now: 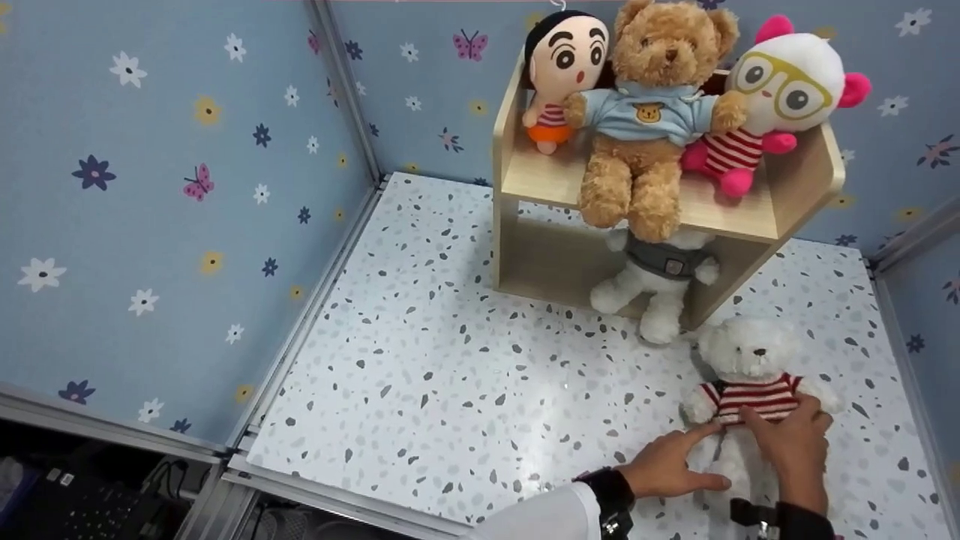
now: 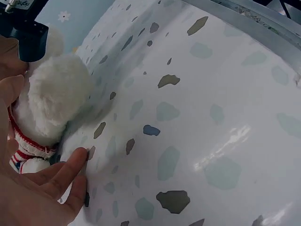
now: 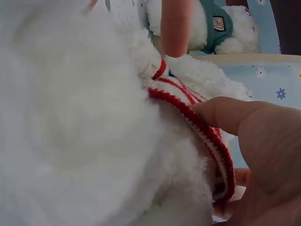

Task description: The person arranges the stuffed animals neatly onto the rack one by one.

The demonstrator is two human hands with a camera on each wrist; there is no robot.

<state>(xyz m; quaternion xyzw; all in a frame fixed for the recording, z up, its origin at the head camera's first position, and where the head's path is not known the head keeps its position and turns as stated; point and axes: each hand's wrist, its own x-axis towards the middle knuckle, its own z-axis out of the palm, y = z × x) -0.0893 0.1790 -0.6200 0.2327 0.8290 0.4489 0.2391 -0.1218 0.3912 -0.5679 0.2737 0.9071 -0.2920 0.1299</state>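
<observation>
A white teddy bear (image 1: 750, 349) in a red-and-white striped sweater (image 1: 757, 397) lies or sits on the speckled floor at lower right in the head view. My right hand (image 1: 795, 442) grips its side at the sweater. The right wrist view shows the thumb pressing the sweater's red hem (image 3: 202, 122), with other fingers behind it. On the bear's other side is my left hand (image 1: 667, 465), thumb and index spread, an index tip by the sweater hem. Seen from the left wrist, this hand's fingers (image 2: 70, 174) extend loosely beside the bear, near the floor.
Behind stands a wooden shelf (image 1: 806, 180). On top sit a brown bear (image 1: 645, 157), a black-haired doll (image 1: 566, 56) and a pink-eared plush in glasses (image 1: 787, 82). A white bear in a grey-green vest (image 1: 660, 259) sits in the lower compartment. Flowered walls (image 1: 165, 225) border the floor.
</observation>
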